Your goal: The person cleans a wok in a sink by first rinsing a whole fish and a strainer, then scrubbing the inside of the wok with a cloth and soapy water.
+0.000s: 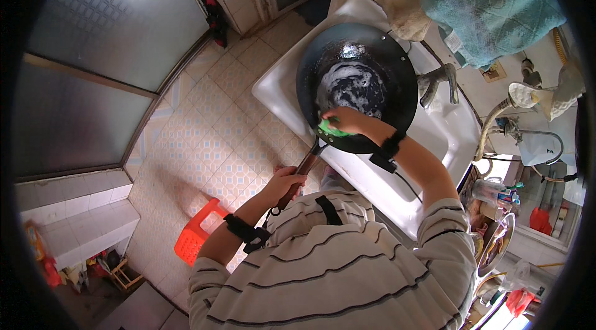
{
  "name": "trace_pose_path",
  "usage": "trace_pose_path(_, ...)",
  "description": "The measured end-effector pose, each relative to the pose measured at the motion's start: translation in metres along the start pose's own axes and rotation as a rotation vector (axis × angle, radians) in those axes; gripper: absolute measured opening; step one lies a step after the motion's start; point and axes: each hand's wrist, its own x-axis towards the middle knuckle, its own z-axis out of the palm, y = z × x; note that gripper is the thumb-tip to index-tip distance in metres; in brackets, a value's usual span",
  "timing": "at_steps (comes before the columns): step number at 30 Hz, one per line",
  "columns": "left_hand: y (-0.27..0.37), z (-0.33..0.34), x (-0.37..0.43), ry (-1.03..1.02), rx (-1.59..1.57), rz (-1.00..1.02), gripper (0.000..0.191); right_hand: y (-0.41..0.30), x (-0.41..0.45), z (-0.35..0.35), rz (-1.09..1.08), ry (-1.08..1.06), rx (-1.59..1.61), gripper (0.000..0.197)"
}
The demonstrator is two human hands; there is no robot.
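Observation:
A large dark wok (396, 92) rests over a white ceramic sink (433, 139), with white suds and liquid in its bowl. My left hand (289, 181) is closed around the wok's wooden handle (305, 166), close to my body. My right hand (347, 121) presses a green scrubbing pad (331, 129) against the inner wall of the wok, near where the handle joins. Part of the pad is hidden under the fingers. Behind the wok's right rim stands a metal faucet (437, 83).
An orange plastic stool (198, 230) stands on the tiled floor at lower left. Teal towel (493, 13) and brown cloth hang at upper right. A cup with toothbrushes (489, 191), hoses and a round mirror line the right wall. Frosted glass panels (111, 22) are at left.

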Motion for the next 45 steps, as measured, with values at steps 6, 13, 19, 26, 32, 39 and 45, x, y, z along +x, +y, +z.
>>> trace_pose_path(6,0.002,0.001,-0.001,0.015,0.041,0.012,0.014,0.039,-0.072,-0.022,0.244,-0.114,-0.582,0.031)
trace_pose_path(13,-0.003,-0.003,0.0,0.001,0.113,0.036,0.015,0.087,-0.055,-0.083,0.571,-0.022,-0.999,0.036)
trace_pose_path(19,0.003,0.002,-0.006,0.005,0.177,0.041,0.015,0.111,0.016,-0.095,0.46,0.64,-0.634,0.028)
trace_pose_path(26,-0.002,0.006,-0.004,0.088,0.284,0.127,0.021,0.04,0.099,-0.079,0.154,0.475,-0.324,0.039)
trace_pose_path(32,0.0,0.007,-0.005,0.091,0.237,0.087,0.022,-0.016,0.07,-0.05,-0.103,0.309,-0.171,0.029)
trace_pose_path(39,0.005,0.01,-0.007,0.107,0.292,0.121,0.023,0.029,0.082,-0.097,0.076,0.303,-0.645,0.022)
trace_pose_path(45,0.003,0.006,-0.005,0.111,0.323,0.101,0.025,0.032,0.083,-0.103,0.041,0.399,-0.518,0.016)
